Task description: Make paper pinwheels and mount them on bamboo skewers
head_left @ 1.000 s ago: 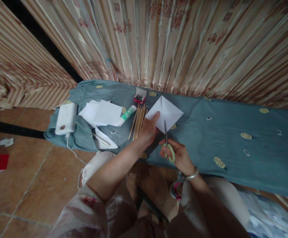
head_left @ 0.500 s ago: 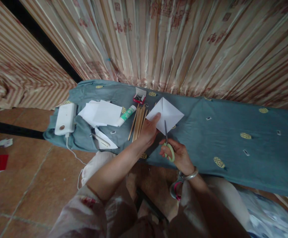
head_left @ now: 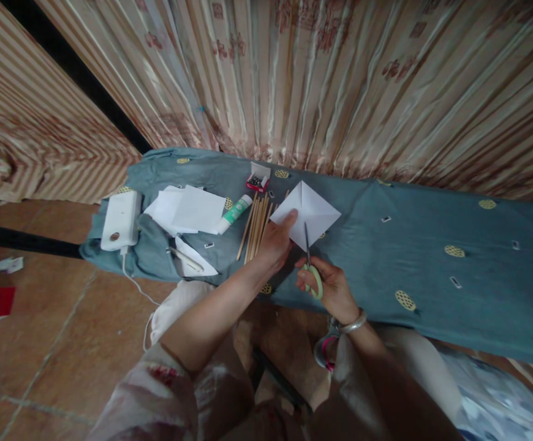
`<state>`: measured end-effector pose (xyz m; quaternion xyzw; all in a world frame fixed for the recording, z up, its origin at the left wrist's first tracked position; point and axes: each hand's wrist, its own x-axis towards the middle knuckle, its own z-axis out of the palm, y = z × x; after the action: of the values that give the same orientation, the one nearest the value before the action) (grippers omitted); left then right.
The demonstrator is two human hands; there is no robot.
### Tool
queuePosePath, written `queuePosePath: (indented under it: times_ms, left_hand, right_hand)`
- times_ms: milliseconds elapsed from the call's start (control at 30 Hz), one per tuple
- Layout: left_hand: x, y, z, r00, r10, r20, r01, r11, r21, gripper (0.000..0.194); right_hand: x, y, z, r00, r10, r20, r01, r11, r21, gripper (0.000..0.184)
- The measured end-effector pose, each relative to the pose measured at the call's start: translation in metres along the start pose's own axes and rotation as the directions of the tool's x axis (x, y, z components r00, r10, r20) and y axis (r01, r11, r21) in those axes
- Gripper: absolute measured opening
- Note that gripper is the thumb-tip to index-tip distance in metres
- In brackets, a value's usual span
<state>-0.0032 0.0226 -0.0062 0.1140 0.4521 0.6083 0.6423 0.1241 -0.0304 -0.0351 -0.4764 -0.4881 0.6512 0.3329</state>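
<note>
My left hand (head_left: 279,237) is closed on a square sheet of white paper (head_left: 315,208), its thumb on top and the other fingers mostly hidden underneath. The paper is turned like a diamond and has a line running down from its top corner. In my right hand (head_left: 331,285) is a pair of scissors (head_left: 313,283) with light green handles. Their blades point away from me and lie at the paper's near corner. To the left of the paper lie several thin wooden sticks (head_left: 257,226), partly behind my left hand.
A glue stick (head_left: 236,214), a small red box of dark bits (head_left: 258,179) and white paper sheets (head_left: 197,208) lie on the blue-green cloth (head_left: 362,257). Further left are a pen-like white tool (head_left: 188,260) on a paper piece and a white device (head_left: 122,220) with a cable. A curtain (head_left: 294,92) hangs behind.
</note>
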Motion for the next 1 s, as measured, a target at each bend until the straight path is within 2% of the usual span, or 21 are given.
queuePosePath:
  times_ms: [300,700,867,1000]
  left_hand:
    - [-0.002,0.001,0.001,1.000,0.021,-0.004,-0.021,1.000,-0.019,0.004]
    - [-0.002,0.000,0.001,1.000,0.019,-0.009,-0.019,1.000,-0.017,0.013]
    - [-0.003,0.005,0.004,1.000,0.025,-0.013,-0.026,0.998,-0.060,0.006]
    - [0.006,0.013,-0.001,0.996,0.088,-0.019,-0.089,0.994,-0.057,0.007]
  right_hand:
    - [0.000,-0.001,0.001,0.999,0.040,-0.017,-0.039,0.998,0.043,0.037]
    - [0.000,0.000,0.001,1.000,0.021,-0.022,-0.020,0.999,0.033,0.039]
    - [-0.002,-0.001,-0.001,0.998,0.028,0.051,-0.029,1.000,0.004,0.044]
    - [-0.004,-0.004,-0.007,0.991,0.049,0.125,-0.045,0.998,-0.035,0.046]
